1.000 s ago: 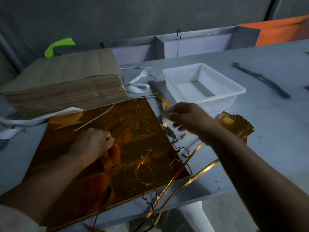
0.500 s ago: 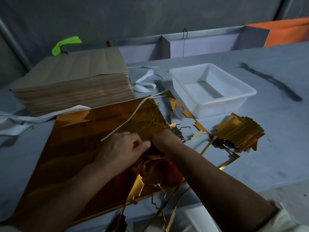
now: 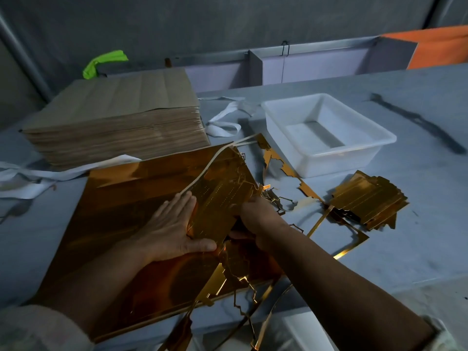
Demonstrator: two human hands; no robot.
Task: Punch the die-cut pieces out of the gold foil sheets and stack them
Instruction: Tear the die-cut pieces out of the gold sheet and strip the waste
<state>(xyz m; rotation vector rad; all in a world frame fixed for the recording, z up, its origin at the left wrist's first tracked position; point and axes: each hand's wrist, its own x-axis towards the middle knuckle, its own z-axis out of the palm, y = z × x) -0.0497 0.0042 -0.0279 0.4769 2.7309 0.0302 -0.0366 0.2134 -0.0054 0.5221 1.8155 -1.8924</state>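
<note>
Now the left hand (image 3: 174, 224) presses flat-fingered on the gold foil sheets (image 3: 121, 206). Right hand (image 3: 255, 219) grips a die-cut piece (image 3: 217, 201), punched stack (image 3: 367, 198) at three o'clock.

In my view, large shiny gold foil sheet (image 3: 121, 211) lying flat, scored die-cut gold piece (image 3: 219, 203) tilted up over its right part, fanned stack of punched gold pieces (image 3: 367, 198) apart to its right, jagged gold offcuts (image 3: 268, 156) between

Left hand (image 3: 174, 229) lies flat, fingers (image 3: 178, 205) straight; right hand (image 3: 258, 220) is curled, gripping.
</note>
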